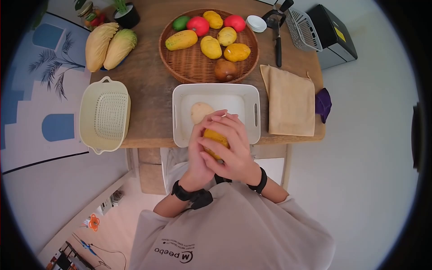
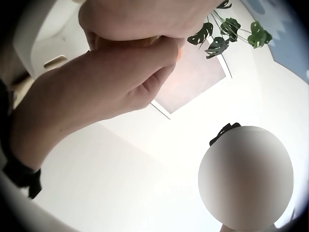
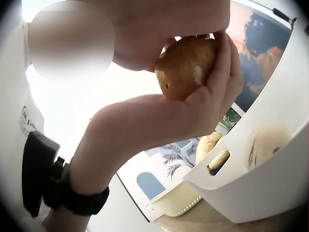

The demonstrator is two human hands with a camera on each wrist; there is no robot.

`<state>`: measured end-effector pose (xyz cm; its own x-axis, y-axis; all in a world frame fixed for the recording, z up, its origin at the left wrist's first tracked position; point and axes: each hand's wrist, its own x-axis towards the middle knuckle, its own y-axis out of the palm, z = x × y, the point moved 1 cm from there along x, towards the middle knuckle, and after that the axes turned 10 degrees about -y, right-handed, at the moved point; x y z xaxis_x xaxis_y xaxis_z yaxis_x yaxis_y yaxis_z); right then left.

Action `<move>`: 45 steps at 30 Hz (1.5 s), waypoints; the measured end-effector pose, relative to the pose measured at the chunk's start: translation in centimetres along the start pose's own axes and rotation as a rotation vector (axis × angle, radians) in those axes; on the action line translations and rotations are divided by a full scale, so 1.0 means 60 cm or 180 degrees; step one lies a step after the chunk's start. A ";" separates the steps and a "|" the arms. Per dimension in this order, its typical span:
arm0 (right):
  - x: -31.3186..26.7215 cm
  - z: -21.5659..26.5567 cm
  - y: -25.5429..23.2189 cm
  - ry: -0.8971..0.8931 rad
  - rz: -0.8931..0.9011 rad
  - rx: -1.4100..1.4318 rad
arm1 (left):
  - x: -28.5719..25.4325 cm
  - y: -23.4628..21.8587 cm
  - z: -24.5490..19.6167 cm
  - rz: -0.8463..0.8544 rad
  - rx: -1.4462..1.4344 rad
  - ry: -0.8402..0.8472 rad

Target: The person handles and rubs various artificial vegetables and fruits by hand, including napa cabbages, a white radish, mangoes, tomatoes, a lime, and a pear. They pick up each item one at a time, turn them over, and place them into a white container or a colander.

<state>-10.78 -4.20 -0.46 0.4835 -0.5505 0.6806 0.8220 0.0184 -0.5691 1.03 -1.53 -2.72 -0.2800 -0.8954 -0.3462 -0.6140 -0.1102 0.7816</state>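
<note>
Near the front edge of the desk [image 1: 148, 103], a person [image 1: 270, 225] holds a yellow fruit [image 1: 217, 136] up by the white tub [image 1: 177, 112]. I can't tell whether it hangs right over the near rim or a touch short of it, but it is plainly off the desk, with skin all around it. Both grips are closed on it: the left grip [image 1: 196, 155] cups it from beneath and one side, while the right grip [image 1: 237, 146] arches over it with curled fingers, so only patches of peel show between them.

To my eye it should weigh little enough for one palm to bear, and it looks firm, with perhaps a slight give under the surface. The peel catches a bright highlight and bears a small dark pit; anything so smooth and rounded could well slide, more so if damp. I wouldn't pinch it at one end or dig a thumbnail in, since flesh of that sort likely bruises. A broad hold round the fattest part seems best, palm below and fingers spread, with just enough pressure to stop it rolling.

Inside the tub lies a pale round thing [image 1: 200, 111], marked with dark lines; its duller surface would probably slip less. Beyond the tub, a wicker basket [image 1: 191, 65] carries other yellow fruits [image 1: 210, 47], rounded enough, I'd guess, to want the same full-palmed hold.
</note>
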 end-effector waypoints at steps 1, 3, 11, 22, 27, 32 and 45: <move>-0.001 -0.001 -0.001 -0.0050 -0.0057 -0.0030 | -0.003 0.005 -0.012 -0.0187 -0.0190 -0.0218; 0.006 -0.010 -0.007 0.0804 -0.0643 0.0222 | -0.006 0.013 -0.024 -0.0265 -0.0359 -0.0385; -0.007 -0.006 -0.006 0.0085 -0.0452 0.0113 | -0.005 0.008 -0.005 -0.0110 -0.0054 -0.0331; -0.001 0.016 -0.003 0.0234 -0.0736 0.0130 | -0.002 0.016 0.007 0.0111 -0.0632 -0.0331; -0.008 0.024 0.011 0.0008 -0.0651 0.0635 | 0.013 0.015 -0.017 -0.0002 -0.0752 -0.0496; -0.015 0.013 0.007 -0.0459 -0.0459 0.0473 | 0.013 0.009 -0.017 0.0502 -0.1017 -0.0520; 0.017 -0.022 -0.016 0.0350 -0.0809 0.0056 | 0.000 0.004 -0.005 -0.0352 -0.0636 -0.0893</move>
<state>-11.47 -5.89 0.20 0.2264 -0.6267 0.7457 0.9183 -0.1179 -0.3779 1.08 -1.68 -2.37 -0.4287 -0.7231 -0.5416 -0.5034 -0.3066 0.8078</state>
